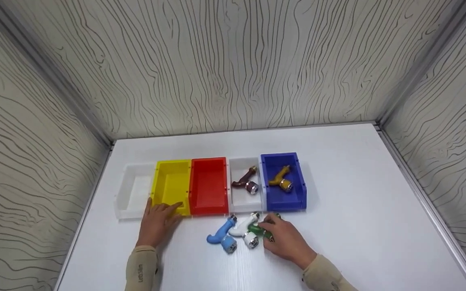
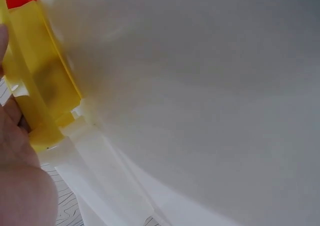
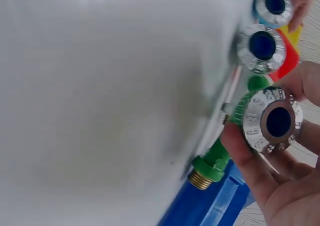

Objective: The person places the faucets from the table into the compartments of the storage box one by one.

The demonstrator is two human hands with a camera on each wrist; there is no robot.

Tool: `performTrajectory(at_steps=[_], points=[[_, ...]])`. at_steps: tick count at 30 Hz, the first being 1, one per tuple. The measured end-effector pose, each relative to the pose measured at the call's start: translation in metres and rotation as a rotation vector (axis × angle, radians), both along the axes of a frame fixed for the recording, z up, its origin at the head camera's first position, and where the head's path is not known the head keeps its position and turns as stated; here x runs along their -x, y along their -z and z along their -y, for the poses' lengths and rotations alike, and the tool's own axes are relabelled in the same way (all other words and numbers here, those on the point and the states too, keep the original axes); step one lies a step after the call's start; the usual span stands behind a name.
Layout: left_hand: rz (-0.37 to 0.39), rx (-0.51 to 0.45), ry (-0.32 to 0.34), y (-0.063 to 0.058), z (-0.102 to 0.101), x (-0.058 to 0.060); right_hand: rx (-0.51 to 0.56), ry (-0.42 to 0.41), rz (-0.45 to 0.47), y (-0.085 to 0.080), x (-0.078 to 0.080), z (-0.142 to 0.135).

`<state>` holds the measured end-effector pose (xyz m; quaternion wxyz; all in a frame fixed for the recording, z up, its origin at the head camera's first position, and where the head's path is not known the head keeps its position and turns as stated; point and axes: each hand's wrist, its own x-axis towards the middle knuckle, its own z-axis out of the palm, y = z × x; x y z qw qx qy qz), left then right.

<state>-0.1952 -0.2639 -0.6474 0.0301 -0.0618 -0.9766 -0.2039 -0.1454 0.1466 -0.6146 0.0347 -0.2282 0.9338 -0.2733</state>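
Observation:
My right hand (image 1: 287,238) grips a green tap (image 1: 257,230) by its round knob, thumb and fingers about it. In the right wrist view the tap's brass-threaded end (image 3: 201,180) points toward the blue bin (image 3: 182,203). A white tap (image 1: 239,230) lies just left of the green one, and a light blue tap (image 1: 220,236) beside that. My left hand (image 1: 155,224) rests at the front edge of the yellow bin (image 1: 176,178), its fingers spread over the low front lip. Part of that hand is out of frame in the left wrist view.
The bins stand in a row: a clear white bin (image 1: 134,206) leftmost, then yellow, a red bin (image 1: 208,186), another white bin (image 1: 246,206) with a maroon tap (image 1: 251,186), and blue with a yellow tap (image 1: 285,184). Wood-patterned walls (image 1: 233,72) enclose the white table (image 1: 358,202).

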Motion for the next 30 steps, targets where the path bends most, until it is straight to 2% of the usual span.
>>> performTrajectory(at_steps=[5,8,12,16,22,30], points=[[-0.005,0.019,-0.003,-0.002,-0.001,0.003,0.119,0.004,0.065,-0.021,0.002,-0.002],[0.002,0.017,-0.015,-0.004,-0.002,0.003,0.222,0.006,0.066,-0.036,0.005,0.002],[0.020,-0.003,-0.029,-0.004,-0.003,0.003,0.336,-0.019,-0.034,-0.053,0.009,0.011],[0.026,-0.019,-0.030,-0.001,-0.004,0.004,0.346,-0.040,-0.188,-0.061,0.016,0.020],[0.033,-0.011,-0.020,0.000,-0.003,0.004,0.295,-0.048,-0.399,-0.060,0.028,0.031],[-0.005,-0.021,-0.017,0.001,0.000,0.000,0.291,-0.048,-0.529,-0.057,0.037,0.046]])
